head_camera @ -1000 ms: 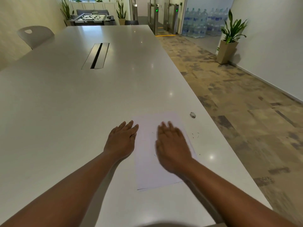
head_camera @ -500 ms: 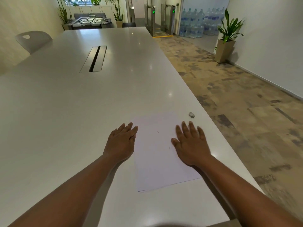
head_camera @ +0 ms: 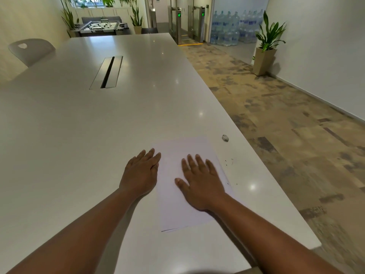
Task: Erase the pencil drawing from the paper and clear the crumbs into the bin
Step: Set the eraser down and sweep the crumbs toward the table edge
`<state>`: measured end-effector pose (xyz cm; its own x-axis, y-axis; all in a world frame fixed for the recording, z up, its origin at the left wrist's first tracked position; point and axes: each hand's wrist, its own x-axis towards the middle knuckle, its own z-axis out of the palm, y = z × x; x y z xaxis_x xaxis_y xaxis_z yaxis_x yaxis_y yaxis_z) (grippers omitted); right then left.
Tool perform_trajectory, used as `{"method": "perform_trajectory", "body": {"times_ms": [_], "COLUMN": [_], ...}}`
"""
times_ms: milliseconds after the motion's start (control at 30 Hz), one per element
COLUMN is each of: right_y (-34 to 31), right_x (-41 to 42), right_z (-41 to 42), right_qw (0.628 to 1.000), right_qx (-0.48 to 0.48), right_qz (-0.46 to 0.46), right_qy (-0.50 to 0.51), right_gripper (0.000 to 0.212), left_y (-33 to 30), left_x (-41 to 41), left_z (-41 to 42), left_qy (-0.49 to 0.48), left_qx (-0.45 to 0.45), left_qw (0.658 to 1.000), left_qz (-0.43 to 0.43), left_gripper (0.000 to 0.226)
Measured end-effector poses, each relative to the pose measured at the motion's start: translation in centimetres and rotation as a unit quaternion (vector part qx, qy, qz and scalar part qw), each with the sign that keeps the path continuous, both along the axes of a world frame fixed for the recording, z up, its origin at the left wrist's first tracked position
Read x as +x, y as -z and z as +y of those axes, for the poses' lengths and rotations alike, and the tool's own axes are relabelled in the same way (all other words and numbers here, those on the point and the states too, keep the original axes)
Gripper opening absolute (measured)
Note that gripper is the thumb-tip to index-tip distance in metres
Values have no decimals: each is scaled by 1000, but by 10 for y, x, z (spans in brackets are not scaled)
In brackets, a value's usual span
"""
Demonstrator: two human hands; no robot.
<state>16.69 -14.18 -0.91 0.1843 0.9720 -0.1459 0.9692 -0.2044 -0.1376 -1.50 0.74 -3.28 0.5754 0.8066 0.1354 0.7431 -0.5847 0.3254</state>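
Head view showed my right hand (head_camera: 199, 180) back on the middle of the white rectangular sheet of paper (head_camera: 173, 210), after reaching the sheet's right edge half a second earlier. That sweep had pushed dark eraser crumbs (head_camera: 229, 162) off onto the glossy white table (head_camera: 79, 125), just right of the paper; I judged another pass was starting, and no bin was visible. Both hands lay flat, fingers spread, gripping nothing. My left hand (head_camera: 140, 175) pinned the paper's left edge. A small grey eraser (head_camera: 225, 137) sat beyond the far right corner.
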Motion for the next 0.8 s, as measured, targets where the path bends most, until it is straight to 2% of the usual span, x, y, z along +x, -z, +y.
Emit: {"method": "perform_trajectory", "body": {"times_ms": [200,333,433,567,633,800], "right_y": [-5,-10,-19,-13,-5,-2], "right_x": [73,85,56,7,5,42], "right_z": [-15,-21,-16,-13,-14,-19], "right_qw": [994,988,992,997,998,1000], "right_qx": [-11,41,84,49,19,1], "right_qz": [-45,-79,-37,37,33,-13], "right_qy": [96,124,81,-42,-46,15], "right_gripper": [72,69,70,81,90,89], "left_y": [-3,-2,-1,-1,-1,0], "left_x": [0,0,1,1,1,1], "left_z": [-3,-3,-2,-1,-1,-1], "left_qy": [-2,-5,-5,0,1,-1], "left_qx": [-6,-5,-8,2,0,-3], "left_qw": [1000,1000,1000,1000,1000,1000], "left_qz": [0,1,7,6,8,8], "left_gripper": [52,49,49,48,49,49]}}
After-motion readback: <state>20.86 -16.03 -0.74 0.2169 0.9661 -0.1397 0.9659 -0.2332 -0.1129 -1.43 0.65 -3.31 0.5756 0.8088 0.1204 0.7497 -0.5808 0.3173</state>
